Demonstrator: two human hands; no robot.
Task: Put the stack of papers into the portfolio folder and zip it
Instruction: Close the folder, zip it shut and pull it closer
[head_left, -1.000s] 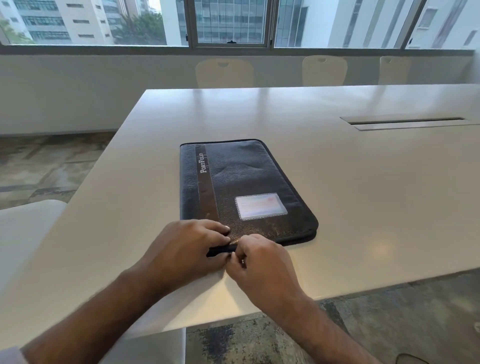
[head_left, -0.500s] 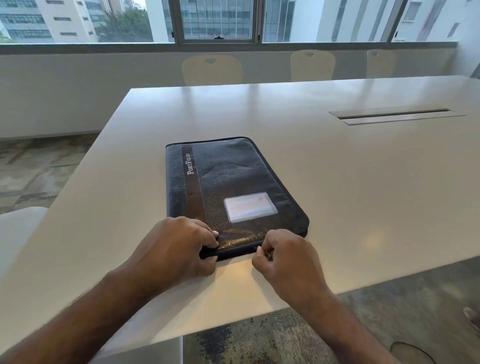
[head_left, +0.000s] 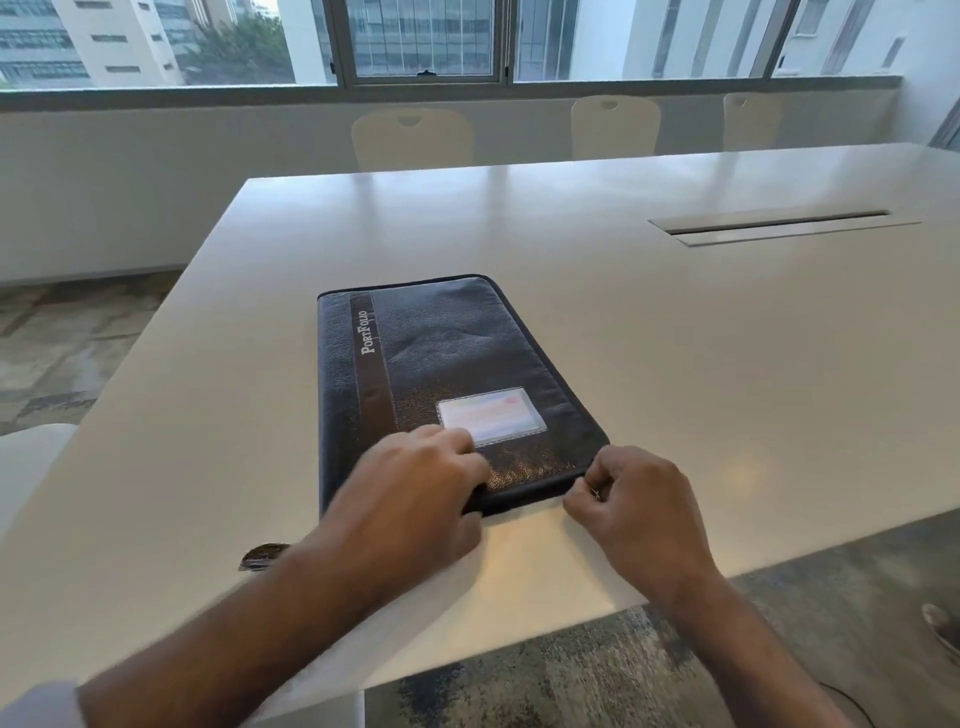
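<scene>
One dark folder (head_left: 447, 384) lies closed on the table (head_left: 675, 338), its contents hidden. Your left hand (head_left: 415, 493) presses flat on the folder's near edge, gripping nothing. Your right hand (head_left: 631, 506), at the folder's near right corner, pinches the zip pull (head_left: 596, 492).

Right hand (head_left: 631, 506) farther along zipper edge

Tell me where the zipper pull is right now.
In the head view, the zipper pull is pinched in the right hand at the portfolio folder's near right corner, by the table's front edge.
</scene>
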